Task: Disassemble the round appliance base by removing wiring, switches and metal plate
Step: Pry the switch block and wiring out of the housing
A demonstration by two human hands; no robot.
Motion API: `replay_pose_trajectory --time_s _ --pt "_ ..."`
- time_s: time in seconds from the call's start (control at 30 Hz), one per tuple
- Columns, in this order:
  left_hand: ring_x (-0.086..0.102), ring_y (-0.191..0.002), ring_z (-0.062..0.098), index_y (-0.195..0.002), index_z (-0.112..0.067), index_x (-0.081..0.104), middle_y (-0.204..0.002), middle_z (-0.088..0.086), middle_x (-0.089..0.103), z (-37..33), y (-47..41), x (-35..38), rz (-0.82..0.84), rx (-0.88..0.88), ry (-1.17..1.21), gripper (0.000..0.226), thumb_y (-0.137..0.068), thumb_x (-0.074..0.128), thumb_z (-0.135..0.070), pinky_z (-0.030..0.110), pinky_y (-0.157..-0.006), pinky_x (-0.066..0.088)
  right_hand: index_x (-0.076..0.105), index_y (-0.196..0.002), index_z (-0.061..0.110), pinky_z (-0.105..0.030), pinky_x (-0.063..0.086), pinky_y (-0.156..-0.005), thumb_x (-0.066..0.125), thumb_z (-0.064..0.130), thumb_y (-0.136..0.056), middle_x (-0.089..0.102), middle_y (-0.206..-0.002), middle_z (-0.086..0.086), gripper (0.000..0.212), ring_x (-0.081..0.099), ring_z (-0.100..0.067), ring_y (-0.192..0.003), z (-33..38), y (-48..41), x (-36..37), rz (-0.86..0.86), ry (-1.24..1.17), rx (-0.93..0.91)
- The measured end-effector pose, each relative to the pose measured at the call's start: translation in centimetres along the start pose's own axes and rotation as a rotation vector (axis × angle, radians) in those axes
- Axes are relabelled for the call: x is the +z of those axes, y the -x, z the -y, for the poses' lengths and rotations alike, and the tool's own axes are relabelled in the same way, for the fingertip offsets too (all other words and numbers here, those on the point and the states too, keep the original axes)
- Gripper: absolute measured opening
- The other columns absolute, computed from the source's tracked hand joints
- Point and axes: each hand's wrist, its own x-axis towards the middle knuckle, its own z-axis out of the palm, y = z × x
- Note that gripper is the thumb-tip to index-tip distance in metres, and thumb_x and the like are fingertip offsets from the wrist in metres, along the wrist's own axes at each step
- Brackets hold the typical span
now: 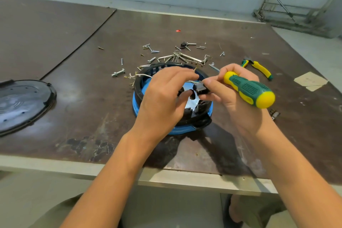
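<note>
Dark brown tabletop (pixel 92 79), worn and scratched. At the far left a black round cover (pixel 22 103) is laid flat, well apart from the rest. Loose screws (pixel 118 73) are scattered left of centre and behind the work, with a bunch of bent metal keys (pixel 185 57) just behind the base.

The round appliance base (pixel 177 131), black with a blue ring, is set at the centre of the tabletop, open side up. A white wire (pixel 140 75) is draped over its far-left rim. A shiny metal plate (pixel 190 102) is seen inside, partly hidden by fingers.

The left hand (pixel 162 98) is held over the base with fingers curled, tips at the wire end next to the switch (pixel 200 88); whether anything is actually pinched cannot be told. The small black switch is held above the plate, pinched by thumb and forefinger of the right hand (pixel 235 96). A green-and-yellow screwdriver (pixel 249 89) is also gripped in that hand by the rear fingers, handle pointing right; the shaft is hidden.

Yellow-handled pliers (pixel 259 69) are laid just behind the right hand. A small metal part (pixel 274 114) and a pale paper scrap (pixel 311 81) are at the far right.
</note>
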Motion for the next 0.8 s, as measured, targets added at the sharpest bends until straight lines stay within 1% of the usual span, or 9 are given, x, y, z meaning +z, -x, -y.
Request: replay_pose_trajectory --time_s 0.07,0.13,0.2,0.3,0.4,0.47,0.57,0.67,0.8 --pt "0.061 -0.108 0.025 -0.109 -0.002 0.069 -0.112 0.008 0.067 0.2 -0.2 -0.4 -0.062 0.025 -0.039 0.029 -0.082 0.07 0.007 0.041 -0.093 0.05 0.052 -0.08 0.009 -0.035 0.061 -0.067 0.066 -0.011 -0.091 0.063 -0.079 -0.026 0.027 0.071 -0.032 -0.074 0.2 -0.2 0.0 -0.038 -0.073 0.012" --pt "0.061 -0.099 0.023 -0.104 -0.001 0.069 -0.103 0.008 0.067 0.3 -0.3 -0.7 -0.132 0.038 -0.056 0.021 -0.085 0.068 0.007 0.034 -0.087 0.051 0.051 -0.081 0.009 -0.036 0.061 -0.068 0.065 -0.01 -0.092 0.063 -0.071 -0.011 0.027 0.069 -0.024 -0.069 0.6 -0.4 -0.2 -0.07 -0.146 0.019" --pt "0.061 -0.088 0.017 -0.099 -0.002 0.069 -0.094 0.005 0.068 0.2 -0.2 -0.8 -0.098 0.022 0.003 0.014 -0.088 0.066 0.005 0.027 -0.079 0.051 0.052 -0.082 0.01 -0.033 0.062 -0.069 0.064 -0.01 -0.093 0.065 -0.068 -0.004 0.026 0.069 -0.02 -0.067 0.8 -0.4 -0.6 -0.088 -0.191 0.002" --pt "0.065 -0.087 0.011 -0.104 -0.01 0.071 -0.096 -0.002 0.07 0.1 -0.1 -0.4 0.149 -0.104 0.043 0.014 -0.091 0.067 -0.009 0.031 -0.078 0.055 0.055 -0.083 0.013 -0.03 0.062 -0.07 0.069 -0.001 -0.091 0.069 -0.075 -0.006 0.022 0.073 -0.023 -0.073 1.0 -0.2 -1.3 -0.117 -0.195 -0.033" --pt "0.063 -0.108 0.01 -0.128 -0.024 0.062 -0.119 -0.01 0.068 -0.2 0.3 1.0 0.437 -0.252 -0.136 0.039 -0.094 0.063 -0.043 0.039 -0.088 0.056 0.057 -0.085 0.016 -0.03 0.061 -0.073 0.069 0.002 -0.093 0.069 -0.082 -0.01 0.02 0.075 -0.027 -0.079 0.7 -0.1 -2.3 -0.127 -0.2 -0.06" --pt "0.062 -0.113 0.012 -0.135 -0.028 0.056 -0.124 -0.011 0.066 -0.6 0.4 1.9 0.531 -0.252 -0.276 0.048 -0.094 0.057 -0.053 0.038 -0.087 0.056 0.059 -0.085 0.018 -0.03 0.061 -0.074 0.07 0.002 -0.093 0.07 -0.086 -0.011 0.021 0.076 -0.03 -0.081 0.4 0.0 -2.8 -0.144 -0.2 -0.072" --pt "0.066 -0.101 0.016 -0.124 -0.028 0.063 -0.109 -0.009 0.07 -1.1 0.4 2.9 0.499 -0.21 -0.358 0.037 -0.094 0.057 -0.049 0.038 -0.077 0.057 0.059 -0.085 0.019 -0.031 0.061 -0.075 0.07 0.003 -0.092 0.074 -0.086 -0.006 0.021 0.076 -0.027 -0.081 -0.2 0.2 -3.5 -0.15 -0.19 -0.076" --pt "0.068 -0.093 0.015 -0.118 -0.032 0.068 -0.099 -0.01 0.074 -1.3 0.3 3.3 0.43 -0.259 -0.326 0.03 -0.092 0.062 -0.046 0.034 -0.071 0.056 0.057 -0.087 0.017 -0.032 0.061 -0.077 0.069 0.002 -0.094 0.075 -0.087 -0.005 0.02 0.076 -0.023 -0.082 -0.8 0.5 -4.1 -0.157 -0.181 -0.066" --pt "0.069 -0.094 0.01 -0.117 -0.028 0.074 -0.101 -0.01 0.076 -0.7 0.1 3.0 0.357 -0.337 -0.175 0.03 -0.089 0.071 -0.038 0.034 -0.086 0.058 0.058 -0.085 0.017 -0.031 0.061 -0.078 0.069 0.003 -0.094 0.073 -0.09 -0.01 0.02 0.076 -0.024 -0.085 -1.2 0.7 -4.9 -0.205 -0.175 -0.05"
